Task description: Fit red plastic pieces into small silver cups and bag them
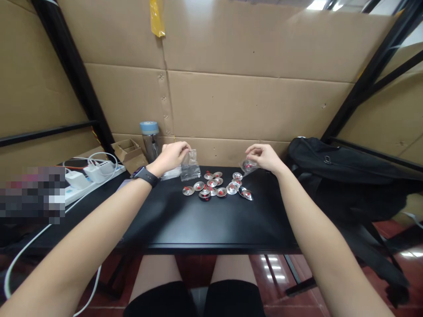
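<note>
Pinched between the fingers of my left hand (175, 155) is the top of a clear plastic bag (191, 169), which hangs down over the table. My right hand (262, 156) grips a second clear bag (248, 166) at the far right; something silvery with a bit of red shows inside it. Between and in front of my hands lie several small finger cymbals (221, 192), silver discs with red loops, some overlapping. A wristwatch (145, 175) is on my left wrist. Under my left hand, more clear plastic (171, 173) lies on the table, partly hidden.
The black table (205, 224) meets a cardboard wall (231, 101). At left stand a blue-lidded bottle (150, 138), an open cardboard box (129, 155) and a power strip (95, 180) with white cables. A black backpack (330, 176) fills the right side.
</note>
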A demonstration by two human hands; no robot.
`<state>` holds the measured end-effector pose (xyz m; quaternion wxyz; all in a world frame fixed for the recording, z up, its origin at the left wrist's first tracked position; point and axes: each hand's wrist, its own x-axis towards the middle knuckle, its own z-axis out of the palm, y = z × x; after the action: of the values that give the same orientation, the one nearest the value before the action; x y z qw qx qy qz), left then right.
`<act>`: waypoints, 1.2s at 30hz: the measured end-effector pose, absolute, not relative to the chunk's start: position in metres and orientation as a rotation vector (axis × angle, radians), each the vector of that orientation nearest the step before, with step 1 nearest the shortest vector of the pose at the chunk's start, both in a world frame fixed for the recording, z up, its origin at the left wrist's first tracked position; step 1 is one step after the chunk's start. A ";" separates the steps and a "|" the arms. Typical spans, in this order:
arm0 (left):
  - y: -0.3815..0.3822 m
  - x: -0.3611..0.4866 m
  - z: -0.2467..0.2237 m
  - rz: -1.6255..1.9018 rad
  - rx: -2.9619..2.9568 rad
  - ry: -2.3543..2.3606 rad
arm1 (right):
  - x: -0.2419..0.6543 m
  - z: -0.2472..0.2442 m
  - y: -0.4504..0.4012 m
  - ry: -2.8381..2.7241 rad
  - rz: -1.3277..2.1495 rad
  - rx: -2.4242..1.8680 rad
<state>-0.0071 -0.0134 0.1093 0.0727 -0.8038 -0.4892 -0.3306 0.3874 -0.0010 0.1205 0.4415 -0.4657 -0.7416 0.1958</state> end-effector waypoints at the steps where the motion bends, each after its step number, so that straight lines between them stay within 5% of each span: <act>1: -0.012 -0.013 0.108 -1.032 -2.417 -1.463 | 0.386 0.121 -0.001 -1.834 0.512 -1.134; 12: 0.037 -0.089 0.067 -0.863 -2.308 -1.550 | 0.383 0.106 0.004 -1.827 0.782 -1.134; 36: -0.004 -0.047 -0.009 -0.273 -2.196 -1.911 | 0.376 0.047 0.016 -1.848 0.629 -1.066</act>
<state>-0.0467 -0.0042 -0.0092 0.1086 -0.7467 -0.6496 -0.0927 0.3757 0.0155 0.0473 0.4429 -0.4296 -0.7449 0.2538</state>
